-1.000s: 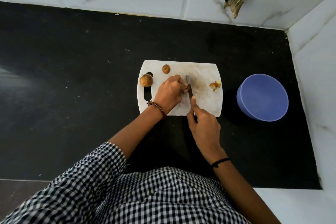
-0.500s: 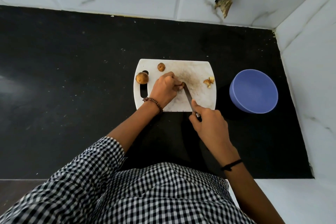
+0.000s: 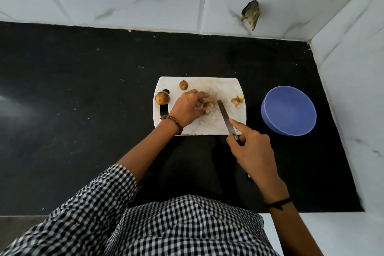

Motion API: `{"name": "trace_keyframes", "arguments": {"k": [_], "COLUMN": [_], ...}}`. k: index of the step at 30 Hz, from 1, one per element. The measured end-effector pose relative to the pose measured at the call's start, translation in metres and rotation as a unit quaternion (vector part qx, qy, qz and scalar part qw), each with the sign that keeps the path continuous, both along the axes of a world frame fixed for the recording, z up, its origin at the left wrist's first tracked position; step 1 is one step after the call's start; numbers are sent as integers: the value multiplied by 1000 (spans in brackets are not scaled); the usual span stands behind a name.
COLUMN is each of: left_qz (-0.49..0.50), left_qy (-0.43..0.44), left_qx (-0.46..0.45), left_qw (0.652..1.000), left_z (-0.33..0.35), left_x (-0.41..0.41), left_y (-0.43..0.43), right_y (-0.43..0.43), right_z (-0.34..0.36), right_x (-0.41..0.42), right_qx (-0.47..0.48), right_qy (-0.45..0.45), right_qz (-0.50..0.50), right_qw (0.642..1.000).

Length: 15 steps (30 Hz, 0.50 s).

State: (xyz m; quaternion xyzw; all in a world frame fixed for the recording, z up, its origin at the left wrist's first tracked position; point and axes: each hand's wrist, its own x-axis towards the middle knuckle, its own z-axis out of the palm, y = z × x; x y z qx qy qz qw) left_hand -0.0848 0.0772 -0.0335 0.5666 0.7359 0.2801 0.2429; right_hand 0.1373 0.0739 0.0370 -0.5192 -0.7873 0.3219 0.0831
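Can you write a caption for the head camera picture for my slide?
The right hand holds a knife beside potato pieces near the left hand, on a white cutting board.

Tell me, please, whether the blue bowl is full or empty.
Empty: the blue bowl shows only its bare inside; cut pieces lie on the cutting board.

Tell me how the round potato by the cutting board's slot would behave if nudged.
Probably rolls: the potato looks round and uncut, sitting at the edge of the cutting board. Likely firm, not floppy, since it keeps its shape.
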Motion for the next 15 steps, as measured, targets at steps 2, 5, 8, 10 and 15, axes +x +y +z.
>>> {"name": "trace_keyframes", "arguments": {"k": [2,5,8,10,15], "left_qz": [-2,6,12,34,164], "left_qy": [22,48,78,106,177], "left_qx": [-2,0,6,21,47], "left_qw": [1000,999,997,994,969], "left_z": [2,3,3,3,11], "left_x": [3,5,5,0,-23], "left_y": [2,4,2,-2,-16], "right_y": [2,4,4,3,0], "right_z": [-2,-7,-10,-12,-17], "right_x": [1,0,-2,-4,-8], "right_qx": [-2,-11,-13,-12,-2], "right_qy": [10,32,41,48,58], "right_qz": [-9,-20,-22,-22,-13], "right_qw": [1000,999,999,999,998]}}
